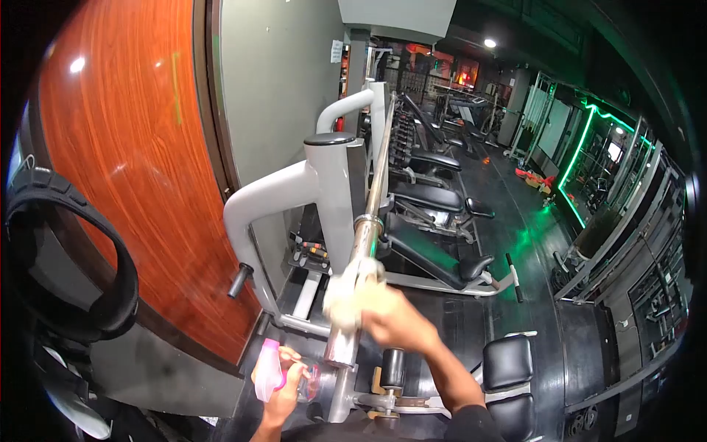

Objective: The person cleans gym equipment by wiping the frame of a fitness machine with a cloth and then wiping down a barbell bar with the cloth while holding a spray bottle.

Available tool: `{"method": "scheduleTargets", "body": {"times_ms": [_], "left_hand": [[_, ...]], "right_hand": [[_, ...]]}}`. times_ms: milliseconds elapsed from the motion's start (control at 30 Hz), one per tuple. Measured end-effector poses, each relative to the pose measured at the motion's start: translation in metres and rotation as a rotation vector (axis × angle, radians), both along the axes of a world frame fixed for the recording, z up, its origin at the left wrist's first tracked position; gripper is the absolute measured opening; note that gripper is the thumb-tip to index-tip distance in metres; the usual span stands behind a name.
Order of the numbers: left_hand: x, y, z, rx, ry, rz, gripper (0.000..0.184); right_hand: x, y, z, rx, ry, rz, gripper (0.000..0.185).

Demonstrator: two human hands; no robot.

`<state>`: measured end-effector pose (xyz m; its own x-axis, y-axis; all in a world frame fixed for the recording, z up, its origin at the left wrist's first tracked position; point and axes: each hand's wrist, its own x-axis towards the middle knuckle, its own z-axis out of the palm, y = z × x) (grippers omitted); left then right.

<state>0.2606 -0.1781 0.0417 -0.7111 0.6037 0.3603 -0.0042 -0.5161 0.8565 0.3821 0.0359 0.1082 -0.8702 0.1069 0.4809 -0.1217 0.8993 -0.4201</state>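
Observation:
My left hand [278, 398] is closed around a clear spray bottle with a pink and white spray head [269, 376], low in the view. The bottle's see-through body lies on its side, pointing right. My right hand [398, 320] grips a pale cloth [345, 300], smeared by motion, against the thick metal end of a barbell [366, 239]. The cloth covers part of that sleeve, and its lower end shows beneath. The barbell's thin shaft stretches away beside a grey rack post [333, 191].
Black padded benches [431, 254] stand right of the barbell, with a row of dumbbells [403, 132] farther back. A wood-panelled wall [132, 169] rises at left, where a black belt [121, 272] hangs. Black pads [508, 362] sit near my right arm. A peg [240, 280] juts from the rack.

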Motion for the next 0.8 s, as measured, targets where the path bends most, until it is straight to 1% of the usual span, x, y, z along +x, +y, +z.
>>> {"method": "scheduleTargets", "body": {"times_ms": [33,67,100,200,233,267,300,333,367,400,433,500,600,633,667,733,767,800], "left_hand": [[-0.002,0.0,-0.001,0.0,0.009,0.0,0.019],[-0.003,0.0,-0.001,-0.006,0.019,0.008,0.02],[-0.003,0.0,-0.002,-0.014,0.026,0.014,0.02],[0.0,0.0,-0.006,-0.04,0.059,0.011,0.025],[0.004,0.001,-0.004,-0.041,0.081,0.011,0.026],[0.006,-0.001,-0.007,-0.064,0.13,0.003,0.029],[0.009,0.001,-0.012,-0.044,0.121,-0.007,0.032],[0.012,0.002,-0.013,-0.055,0.135,-0.01,0.033],[0.015,0.002,-0.014,-0.067,0.148,-0.015,0.034],[0.017,0.001,-0.016,-0.108,0.158,0.011,0.034],[0.019,0.0,-0.018,-0.109,0.154,0.011,0.034],[0.021,-0.001,-0.022,-0.139,0.153,0.033,0.032],[0.025,-0.003,-0.028,-0.126,0.094,0.055,0.032],[0.025,-0.003,-0.029,-0.123,0.093,0.057,0.032],[0.024,-0.003,-0.031,-0.111,0.101,0.064,0.03],[0.025,-0.005,-0.03,-0.105,0.102,0.074,0.029],[0.025,-0.003,-0.026,-0.089,0.058,0.064,0.027],[0.025,-0.002,-0.024,-0.073,0.017,0.05,0.025]], "right_hand": [[0.01,-0.019,-0.001,0.087,0.034,0.138,0.045],[0.017,-0.04,0.004,-0.007,0.006,0.188,0.052],[0.02,-0.053,0.01,0.007,0.04,0.189,0.059],[0.013,-0.036,0.005,0.036,0.054,0.16,0.056],[0.008,-0.021,0.003,0.089,0.113,0.15,0.053],[0.0,-0.004,-0.006,0.077,0.08,0.04,0.049],[-0.011,0.021,-0.014,0.134,0.162,-0.009,0.045],[-0.019,0.036,0.002,0.056,0.208,-0.018,0.045],[-0.029,0.063,-0.011,0.037,0.24,-0.116,0.046],[-0.036,0.084,-0.016,-0.097,0.236,-0.165,0.047],[-0.043,0.095,-0.012,-0.105,0.253,-0.23,0.046],[-0.048,0.103,-0.005,0.053,0.272,-0.293,0.04],[-0.039,0.084,-0.008,0.014,0.27,-0.274,0.043],[-0.028,0.071,-0.009,-0.08,0.167,-0.21,0.039],[-0.02,0.051,-0.011,-0.068,0.17,-0.185,0.036],[0.002,0.011,-0.009,0.096,0.112,-0.062,0.037],[0.012,-0.012,0.002,0.009,-0.01,-0.022,0.039],[0.019,-0.024,-0.003,0.069,-0.022,0.044,0.043]]}}
